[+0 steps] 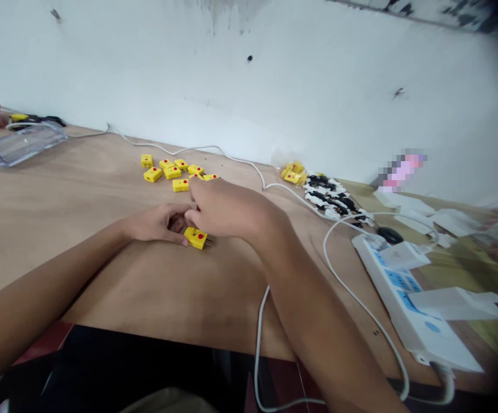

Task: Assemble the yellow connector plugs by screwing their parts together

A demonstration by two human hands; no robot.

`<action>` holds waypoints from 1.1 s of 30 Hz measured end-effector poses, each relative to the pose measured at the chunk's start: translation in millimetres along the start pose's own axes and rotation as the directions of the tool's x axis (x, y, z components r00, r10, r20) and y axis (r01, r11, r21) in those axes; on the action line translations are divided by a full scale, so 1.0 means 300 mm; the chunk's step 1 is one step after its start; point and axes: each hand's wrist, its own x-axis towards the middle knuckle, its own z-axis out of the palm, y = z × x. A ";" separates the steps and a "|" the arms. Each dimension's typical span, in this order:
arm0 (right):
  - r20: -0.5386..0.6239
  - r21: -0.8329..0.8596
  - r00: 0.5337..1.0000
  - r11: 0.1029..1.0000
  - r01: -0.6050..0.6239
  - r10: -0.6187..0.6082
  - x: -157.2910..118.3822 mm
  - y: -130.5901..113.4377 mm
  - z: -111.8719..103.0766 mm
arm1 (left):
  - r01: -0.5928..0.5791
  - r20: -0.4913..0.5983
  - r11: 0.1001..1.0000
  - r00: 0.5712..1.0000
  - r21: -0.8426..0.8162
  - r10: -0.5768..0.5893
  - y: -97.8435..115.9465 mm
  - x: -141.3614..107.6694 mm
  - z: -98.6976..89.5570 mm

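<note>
Between front and back edges of the table [145, 287], a yellow plug [193, 238] is bordered by left hand [157, 222] and right hand [220, 207]; whether fingers are closed on it cannot be told. By slanted pressure, its pins [209, 243] could be bent.

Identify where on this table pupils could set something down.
The widest bare patch of table lies at left, between the clear container and the left forearm. A smaller one lies between the yellow plug at the left hand and the front edge. Crowded: beyond that hand, loose yellow plugs; at right, the power strip and black-and-white pieces.
</note>
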 end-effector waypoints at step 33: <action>0.045 0.055 0.993 0.992 -0.113 0.110 -0.012 0.034 -0.027 | -0.026 -0.029 0.998 0.999 0.049 0.027 0.002 0.003 0.004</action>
